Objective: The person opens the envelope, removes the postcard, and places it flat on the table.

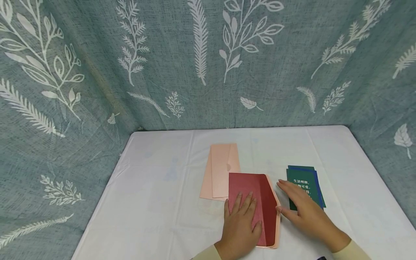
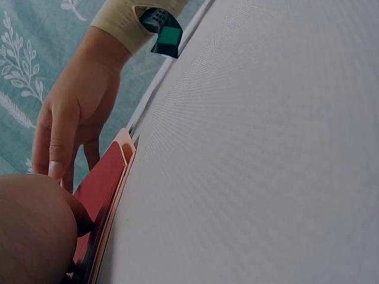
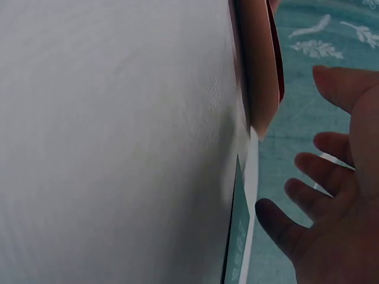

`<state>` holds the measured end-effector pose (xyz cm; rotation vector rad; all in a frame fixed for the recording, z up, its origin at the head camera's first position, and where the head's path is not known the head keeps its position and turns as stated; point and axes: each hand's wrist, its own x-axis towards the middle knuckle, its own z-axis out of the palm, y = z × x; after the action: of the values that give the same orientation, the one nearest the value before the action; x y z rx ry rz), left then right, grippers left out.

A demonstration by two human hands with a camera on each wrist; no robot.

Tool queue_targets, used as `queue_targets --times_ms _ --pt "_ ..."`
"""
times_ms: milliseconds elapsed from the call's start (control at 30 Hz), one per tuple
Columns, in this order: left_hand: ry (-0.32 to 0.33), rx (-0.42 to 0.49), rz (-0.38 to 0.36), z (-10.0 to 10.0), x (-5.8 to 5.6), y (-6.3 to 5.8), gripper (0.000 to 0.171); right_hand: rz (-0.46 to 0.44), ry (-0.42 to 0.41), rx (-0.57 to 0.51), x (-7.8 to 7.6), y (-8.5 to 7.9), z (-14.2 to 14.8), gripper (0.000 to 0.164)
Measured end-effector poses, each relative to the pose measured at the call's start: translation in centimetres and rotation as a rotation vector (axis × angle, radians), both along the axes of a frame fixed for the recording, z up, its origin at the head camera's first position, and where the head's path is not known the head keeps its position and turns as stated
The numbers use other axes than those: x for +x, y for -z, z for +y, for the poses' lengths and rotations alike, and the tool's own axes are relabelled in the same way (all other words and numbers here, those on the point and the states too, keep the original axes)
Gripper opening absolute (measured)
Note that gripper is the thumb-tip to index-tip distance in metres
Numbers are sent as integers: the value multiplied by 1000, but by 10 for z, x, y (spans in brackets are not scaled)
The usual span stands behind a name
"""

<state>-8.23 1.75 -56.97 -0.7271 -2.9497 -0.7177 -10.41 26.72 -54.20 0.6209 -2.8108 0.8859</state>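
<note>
A red envelope (image 1: 245, 182) lies on the table with its darker flap (image 1: 270, 216) unfolded to the right. Pink envelope edges (image 1: 277, 233) show from beneath it. My left hand (image 1: 240, 225) rests on the red envelope with fingers spread. Beside the flap's right edge is my right hand (image 1: 307, 218), its fingers apart and nothing between them. The right wrist view also shows this right hand (image 3: 331, 195) with fingers extended and loosely bent. Whether its thumb touches the flap's edge, I cannot tell.
Pink envelopes (image 1: 221, 169) overlap behind the red one. Green and blue cards (image 1: 292, 175) with white writing lie stacked at the right, partly covered by my right hand. A white cloth covers the table (image 1: 156, 202); patterned curtains (image 1: 175, 65) hang around its back and sides.
</note>
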Motion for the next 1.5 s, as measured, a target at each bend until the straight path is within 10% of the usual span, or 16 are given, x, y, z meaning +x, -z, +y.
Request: queue_targets --times_ms 1000,1500 --pt "2 -18 13 -2 0 5 60 -133 -138 133 16 18 -33 87" --pt "26 -27 -13 -4 -1 -2 59 -40 -197 167 14 28 -26 83"
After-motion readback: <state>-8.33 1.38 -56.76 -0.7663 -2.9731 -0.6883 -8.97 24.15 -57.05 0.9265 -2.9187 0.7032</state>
